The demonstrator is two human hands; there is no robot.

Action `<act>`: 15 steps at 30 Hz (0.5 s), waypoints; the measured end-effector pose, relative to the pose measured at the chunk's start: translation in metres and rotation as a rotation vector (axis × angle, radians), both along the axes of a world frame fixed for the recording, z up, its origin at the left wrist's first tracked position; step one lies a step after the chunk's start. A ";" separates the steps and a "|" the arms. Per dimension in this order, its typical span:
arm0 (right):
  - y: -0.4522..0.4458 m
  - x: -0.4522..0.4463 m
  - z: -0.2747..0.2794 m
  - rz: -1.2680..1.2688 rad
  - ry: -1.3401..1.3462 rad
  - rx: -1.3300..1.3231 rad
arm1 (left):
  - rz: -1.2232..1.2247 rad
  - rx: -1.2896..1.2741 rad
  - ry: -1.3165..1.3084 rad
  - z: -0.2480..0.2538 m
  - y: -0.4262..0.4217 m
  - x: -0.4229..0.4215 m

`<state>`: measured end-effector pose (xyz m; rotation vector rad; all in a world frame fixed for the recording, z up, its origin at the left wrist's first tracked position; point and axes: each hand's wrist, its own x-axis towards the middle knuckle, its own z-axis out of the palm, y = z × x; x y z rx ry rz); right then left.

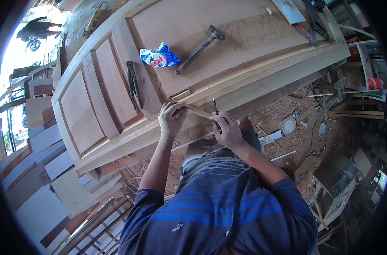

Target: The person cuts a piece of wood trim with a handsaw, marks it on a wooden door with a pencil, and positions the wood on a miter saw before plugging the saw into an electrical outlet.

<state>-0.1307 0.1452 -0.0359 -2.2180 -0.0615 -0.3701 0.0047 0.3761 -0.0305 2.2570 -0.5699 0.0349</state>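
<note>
Between my two hands runs a short thin wooden strip (200, 111), held above the near edge of a panelled wooden door (176, 38). My left hand (172, 120) pinches its left end. My right hand (227, 131) grips the other end and also holds a dark pencil (215, 107), point upward. Beyond my left hand, a pair of long-handled pincers (133, 83) lies on the door. A blue and white plastic packet (160, 56) and a hammer (200, 49) lie farther up. Another small wood piece (180, 94) rests along the panel's edge.
A handsaw (316, 21) and a pale board (289, 10) lie at the door's far right. Shavings and offcuts cover the floor (287, 114). Stacked boards (53, 165) stand at left. A person (37, 29) is by a motorcycle in the background.
</note>
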 end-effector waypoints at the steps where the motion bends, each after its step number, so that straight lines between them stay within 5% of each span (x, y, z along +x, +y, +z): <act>1: 0.000 0.001 -0.001 0.001 -0.001 -0.003 | 0.003 0.005 0.000 0.000 0.000 0.000; 15: -0.003 0.001 0.000 0.025 -0.012 -0.007 | -0.001 -0.011 0.028 0.003 -0.003 0.001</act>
